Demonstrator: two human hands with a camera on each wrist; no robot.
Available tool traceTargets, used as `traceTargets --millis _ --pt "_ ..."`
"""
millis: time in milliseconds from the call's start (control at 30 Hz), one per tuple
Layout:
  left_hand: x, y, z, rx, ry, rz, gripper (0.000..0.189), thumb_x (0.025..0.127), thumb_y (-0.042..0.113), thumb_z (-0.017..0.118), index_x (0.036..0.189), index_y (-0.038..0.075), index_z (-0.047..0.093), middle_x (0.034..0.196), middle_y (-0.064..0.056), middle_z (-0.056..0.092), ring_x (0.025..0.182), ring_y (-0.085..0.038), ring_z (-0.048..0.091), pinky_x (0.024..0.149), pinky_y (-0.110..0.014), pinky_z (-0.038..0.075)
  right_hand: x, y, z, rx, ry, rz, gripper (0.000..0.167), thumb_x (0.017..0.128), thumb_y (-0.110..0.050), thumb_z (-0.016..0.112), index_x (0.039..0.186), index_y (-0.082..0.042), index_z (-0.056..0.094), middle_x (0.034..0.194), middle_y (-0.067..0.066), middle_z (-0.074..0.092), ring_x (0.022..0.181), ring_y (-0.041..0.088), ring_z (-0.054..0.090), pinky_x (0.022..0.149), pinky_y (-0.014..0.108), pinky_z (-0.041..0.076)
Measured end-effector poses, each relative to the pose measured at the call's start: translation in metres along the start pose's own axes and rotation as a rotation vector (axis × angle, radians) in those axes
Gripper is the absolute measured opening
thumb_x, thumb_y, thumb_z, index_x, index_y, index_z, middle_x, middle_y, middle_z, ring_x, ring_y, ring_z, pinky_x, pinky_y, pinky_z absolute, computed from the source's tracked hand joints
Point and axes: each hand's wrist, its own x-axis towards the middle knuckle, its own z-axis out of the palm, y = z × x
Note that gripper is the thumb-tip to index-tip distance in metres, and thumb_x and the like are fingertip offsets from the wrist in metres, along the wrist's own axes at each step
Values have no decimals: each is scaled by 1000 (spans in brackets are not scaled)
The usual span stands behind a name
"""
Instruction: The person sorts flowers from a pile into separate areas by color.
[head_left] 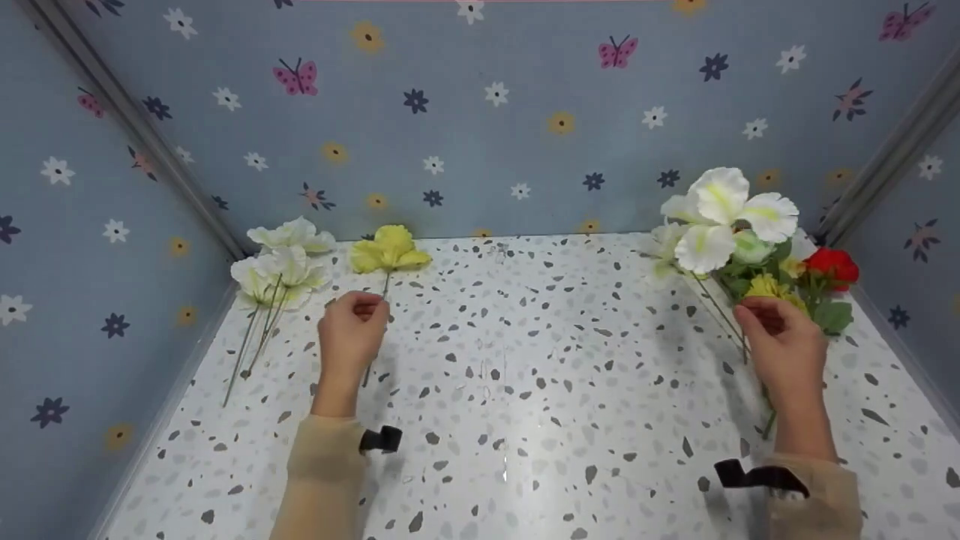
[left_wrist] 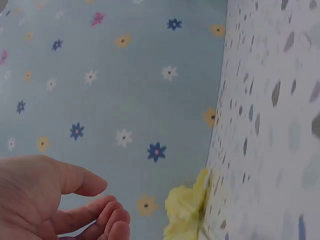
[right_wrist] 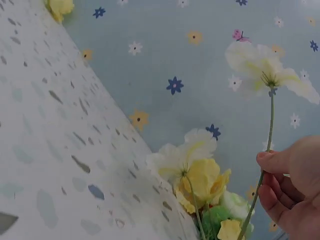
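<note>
From the head view, the left hand (head_left: 351,330) rests on the speckled table (head_left: 525,390), its grip at the stem of a yellow flower (head_left: 388,250) lying near the back wall. The right hand (head_left: 780,341) grips a white flower (head_left: 724,214) raised above a bunch of flowers (head_left: 795,289). Three more white flowers (head_left: 281,266) lie at the left.

In the left wrist view, the left hand's fingers (left_wrist: 107,217) are loosely curled, holding nothing visible; the yellow flower (left_wrist: 185,210) lies just beside.

In the right wrist view, the right hand (right_wrist: 290,187) pinches the white flower's stem (right_wrist: 267,150).
</note>
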Motion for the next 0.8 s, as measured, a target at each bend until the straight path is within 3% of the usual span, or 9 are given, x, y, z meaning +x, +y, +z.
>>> traceTargets --millis 200,400,600,800 --pt "-26 32 39 -68 -162 70 13 100 14 73 106 4 79 97 -9 76 90 -25 71 84 -39 60 -6 -19 23 244 -78 22 34 106 -23 75 132 0 73 104 -13 73 95 9 67 81 15 57" --pt "-53 48 71 -123 -288 159 10 101 11 73 106 5 78 94 -6 74 86 -21 69 82 -38 61 -19 -35 53 433 -204 53 40 105 -22 76 133 6 70 108 -7 75 100 13 71 88 22 61" --pt "-80 58 99 -180 -391 217 10 101 9 72 107 3 77 93 -2 74 84 -15 69 80 -31 62 -33 -47 80 508 -335 56 33 107 -18 74 130 6 70 112 4 74 101 18 71 91 25 61" --pt "-104 63 117 -296 -488 186 13 102 11 71 109 2 78 92 2 75 81 -11 71 75 -28 62 -49 -53 103 529 -421 56 27 106 -7 72 127 10 70 113 5 76 102 20 73 91 28 62"
